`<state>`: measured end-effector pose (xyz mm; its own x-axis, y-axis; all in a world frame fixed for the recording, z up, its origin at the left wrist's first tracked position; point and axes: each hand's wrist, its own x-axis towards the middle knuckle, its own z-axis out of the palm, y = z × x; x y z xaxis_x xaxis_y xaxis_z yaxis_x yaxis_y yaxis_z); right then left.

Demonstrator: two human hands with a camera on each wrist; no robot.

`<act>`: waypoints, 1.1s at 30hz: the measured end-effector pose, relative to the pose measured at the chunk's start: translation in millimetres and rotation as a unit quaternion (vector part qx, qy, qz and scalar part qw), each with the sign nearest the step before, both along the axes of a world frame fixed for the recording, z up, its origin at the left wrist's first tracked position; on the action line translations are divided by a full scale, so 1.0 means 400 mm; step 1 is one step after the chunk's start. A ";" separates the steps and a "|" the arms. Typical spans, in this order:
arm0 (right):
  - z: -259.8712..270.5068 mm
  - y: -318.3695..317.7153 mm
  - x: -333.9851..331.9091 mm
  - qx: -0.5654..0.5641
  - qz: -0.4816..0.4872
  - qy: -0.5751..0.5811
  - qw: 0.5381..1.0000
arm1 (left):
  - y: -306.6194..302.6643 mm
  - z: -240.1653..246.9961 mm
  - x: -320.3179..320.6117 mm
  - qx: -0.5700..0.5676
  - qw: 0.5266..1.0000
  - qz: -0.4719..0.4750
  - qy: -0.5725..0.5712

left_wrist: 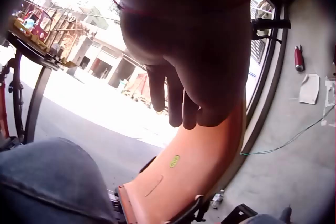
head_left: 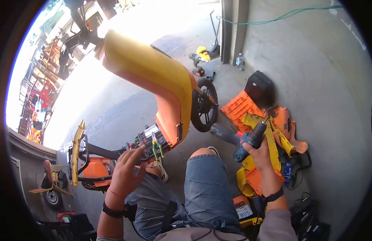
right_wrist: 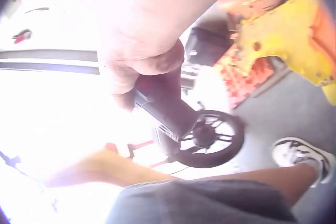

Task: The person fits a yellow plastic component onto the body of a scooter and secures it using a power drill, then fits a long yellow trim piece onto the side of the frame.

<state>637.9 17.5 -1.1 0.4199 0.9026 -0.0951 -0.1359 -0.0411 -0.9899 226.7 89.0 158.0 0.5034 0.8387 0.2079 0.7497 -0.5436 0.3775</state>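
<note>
Left hand point(left_wrist: 191, 61) nearest my left-wrist camera, fingers loose, holding nothing, nearer scooter point(head_left: 154, 70). Right of scooter, cordless drill point(head_left: 253, 138): my right hand point(head_left: 260, 154) grips motor housing point(head_left: 240, 154), handle point(head_left: 223, 131) toward scooter, chuck point(head_left: 260, 127) angled away.

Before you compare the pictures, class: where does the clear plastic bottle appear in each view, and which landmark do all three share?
Head: the bottle is upper right of centre, by the wall.
Left wrist: the bottle is near the bottom edge, right of centre.
Right wrist: not visible.
Shared: the denim shorts.
</note>
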 end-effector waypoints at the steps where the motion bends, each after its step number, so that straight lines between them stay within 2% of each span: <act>1: 0.069 -0.012 -0.017 0.030 0.015 0.030 0.999 | -0.004 0.029 0.078 0.017 0.998 -0.063 0.009; 2: 0.147 -0.025 -0.043 0.040 0.019 0.033 0.998 | -0.012 0.047 0.148 0.032 0.993 -0.114 0.019; 4: 0.290 -0.055 -0.110 0.060 0.028 0.033 0.997 | -0.013 0.069 0.267 0.166 0.960 -0.215 0.068; 6: 0.359 -0.086 -0.171 0.083 0.029 0.022 0.996 | -0.016 0.055 0.350 0.230 0.951 -0.204 0.044; 7: 0.372 -0.100 -0.199 0.089 0.070 0.030 0.993 | -0.014 0.043 0.365 0.272 0.945 -0.181 0.030; 8: 0.383 -0.109 -0.216 0.092 0.113 0.039 0.988 | -0.012 0.030 0.354 0.283 0.942 -0.177 0.025; 9: 0.387 -0.113 -0.225 0.099 0.117 0.034 0.988 | -0.016 0.010 0.330 0.232 0.956 -0.181 0.001; 10: 0.378 -0.112 -0.232 0.084 0.128 0.059 0.986 | -0.023 -0.006 0.310 0.177 0.966 -0.186 -0.019; 13: 0.332 -0.076 -0.270 0.079 0.143 0.145 0.976 | -0.069 -0.052 0.262 0.221 0.960 -0.162 -0.065; 15: 0.324 -0.044 -0.299 0.020 0.155 0.322 0.934 | -0.089 -0.106 0.229 0.194 0.969 -0.150 -0.035; 16: 0.297 -0.021 -0.309 -0.031 0.158 0.352 0.922 | -0.095 -0.139 0.215 0.195 0.971 -0.134 -0.046; 17: 0.249 -0.002 -0.315 -0.038 0.162 0.353 0.921 | -0.100 -0.164 0.204 0.199 0.971 -0.118 -0.058; 19: 0.172 0.032 -0.330 -0.111 0.196 0.440 0.869 | -0.104 -0.200 0.170 0.202 0.973 -0.105 -0.039; 22: 0.126 0.041 -0.378 -0.086 0.216 0.430 0.873 | -0.120 -0.255 0.134 0.166 0.981 -0.098 0.014; 24: 0.099 0.031 -0.402 -0.083 0.217 0.439 0.868 | -0.142 -0.287 0.126 0.040 0.991 -0.103 0.081; 29: 0.067 0.062 -0.430 -0.119 0.260 0.345 0.894 | -0.133 -0.374 0.095 0.048 0.994 -0.085 0.044; 33: 0.016 0.075 -0.460 -0.101 0.252 0.309 0.911 | -0.117 -0.412 0.077 0.068 0.995 -0.069 0.018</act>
